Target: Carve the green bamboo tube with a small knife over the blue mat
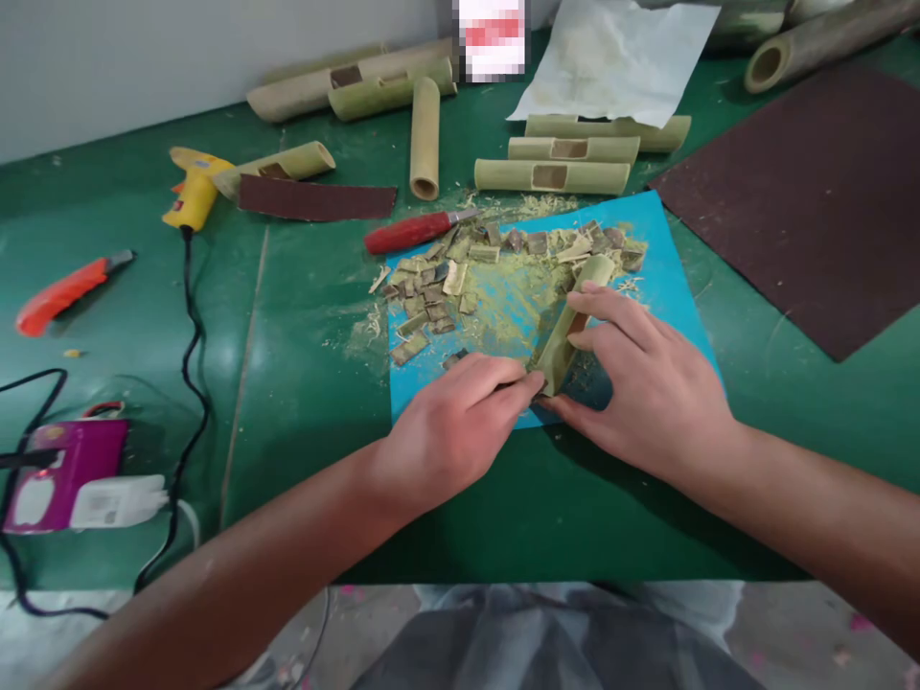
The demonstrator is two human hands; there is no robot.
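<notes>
A short bamboo tube point(554, 356) with an opening cut in its side lies slanted over the blue sheet point(668, 297). My right hand point(651, 383) grips it, fingers along its upper right side and thumb near its lower end. Against that same lower end, my left hand point(460, 426) is closed in a pinch. What its fingers hold is mostly hidden; only a small dark edge shows. Small cut bamboo pieces point(435, 311) and greenish dust are scattered on the sheet. Just beyond them rests a red-handled knife point(409, 232).
Several bamboo tubes point(553, 176) lie at the back. On the left are a yellow glue gun point(194, 192), an orange-handled cutter point(68, 295) and a purple power strip point(93, 465) with cords. Brown sandpaper sheets point(805, 201) and white paper point(610, 57) lie at the right and back.
</notes>
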